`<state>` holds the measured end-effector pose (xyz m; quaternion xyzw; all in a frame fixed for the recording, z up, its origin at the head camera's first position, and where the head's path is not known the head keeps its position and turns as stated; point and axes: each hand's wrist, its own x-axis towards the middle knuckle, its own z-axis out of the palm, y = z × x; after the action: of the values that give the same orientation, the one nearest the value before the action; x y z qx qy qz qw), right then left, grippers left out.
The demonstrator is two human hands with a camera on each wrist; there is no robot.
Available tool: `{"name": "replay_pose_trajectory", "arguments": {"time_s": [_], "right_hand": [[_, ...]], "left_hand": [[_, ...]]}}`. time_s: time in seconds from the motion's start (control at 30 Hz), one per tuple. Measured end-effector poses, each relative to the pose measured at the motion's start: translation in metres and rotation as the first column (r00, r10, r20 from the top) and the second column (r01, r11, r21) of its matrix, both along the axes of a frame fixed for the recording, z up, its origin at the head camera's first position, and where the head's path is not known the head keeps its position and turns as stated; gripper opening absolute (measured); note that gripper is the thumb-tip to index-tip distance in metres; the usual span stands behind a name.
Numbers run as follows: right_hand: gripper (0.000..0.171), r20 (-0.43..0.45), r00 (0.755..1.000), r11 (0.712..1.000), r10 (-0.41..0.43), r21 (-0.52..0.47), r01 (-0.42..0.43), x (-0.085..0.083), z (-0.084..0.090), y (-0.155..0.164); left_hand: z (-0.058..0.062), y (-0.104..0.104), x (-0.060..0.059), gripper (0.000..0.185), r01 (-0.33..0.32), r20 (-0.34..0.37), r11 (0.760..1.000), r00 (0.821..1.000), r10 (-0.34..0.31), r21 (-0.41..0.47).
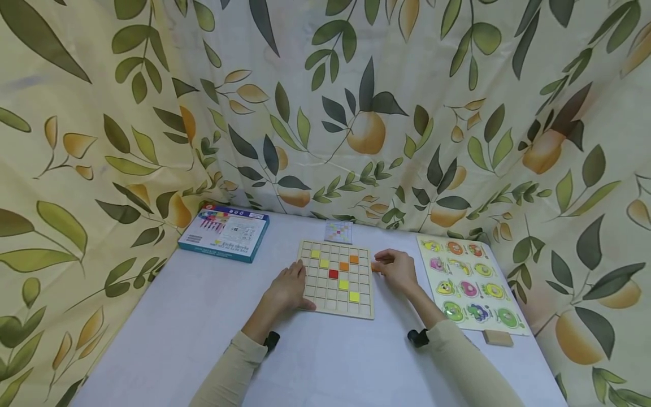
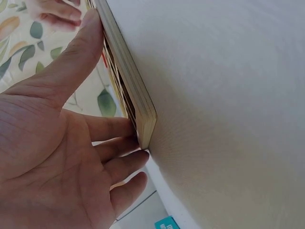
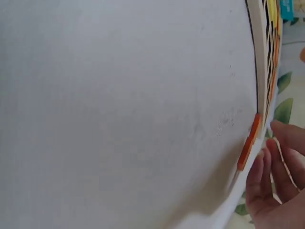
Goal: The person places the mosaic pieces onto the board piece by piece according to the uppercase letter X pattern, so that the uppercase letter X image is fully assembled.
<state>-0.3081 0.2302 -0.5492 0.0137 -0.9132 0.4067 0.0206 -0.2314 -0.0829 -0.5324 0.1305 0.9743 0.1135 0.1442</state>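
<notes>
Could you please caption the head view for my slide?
Left hand steadies a grid board; right hand holds an orange tile.

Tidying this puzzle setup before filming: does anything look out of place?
One orange square tile lies on the white table beside the wooden grid board, at the right hand, not in a cell. A plain wooden block sits loose by the fruit puzzle board.

Soft, even light fills the head view; the hands throw only faint shadows on the white table (image 1: 203, 316). The leaf-print curtain (image 1: 356, 113) bows at the edges. Both wrist views are bright and washed out, with near fingers soft and blurred.
</notes>
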Motion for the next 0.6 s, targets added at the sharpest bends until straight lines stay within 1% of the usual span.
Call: {"name": "replay_pose_trajectory", "arguments": {"time_s": [0.13, 0.23, 0.33, 0.6], "right_hand": [[0.027, 0.005, 0.998, 0.996, 0.06, 0.069, -0.06, 0.001, -0.003, 0.008], [0.029, 0.006, 0.996, 0.99, 0.088, 0.108, -0.088, 0.002, -0.006, 0.011], [0.03, 0.011, 0.995, 0.989, 0.096, 0.109, -0.096, 0.001, -0.007, 0.012], [0.03, -0.013, 0.994, 0.99, 0.109, 0.095, -0.107, 0.0, -0.006, 0.013]], "left_hand": [[0.0, 0.001, 0.0, 0.117, -0.005, -0.004, 1.0, 1.0, 0.005, -0.001], [-0.001, 0.0, 0.0, 0.117, -0.005, -0.008, 1.0, 1.0, 0.005, -0.003], [-0.001, 0.0, 0.0, 0.117, 0.001, -0.008, 1.0, 1.0, -0.001, -0.011], [-0.002, 0.001, -0.001, 0.117, 0.002, -0.008, 1.0, 1.0, -0.002, -0.014]]}}
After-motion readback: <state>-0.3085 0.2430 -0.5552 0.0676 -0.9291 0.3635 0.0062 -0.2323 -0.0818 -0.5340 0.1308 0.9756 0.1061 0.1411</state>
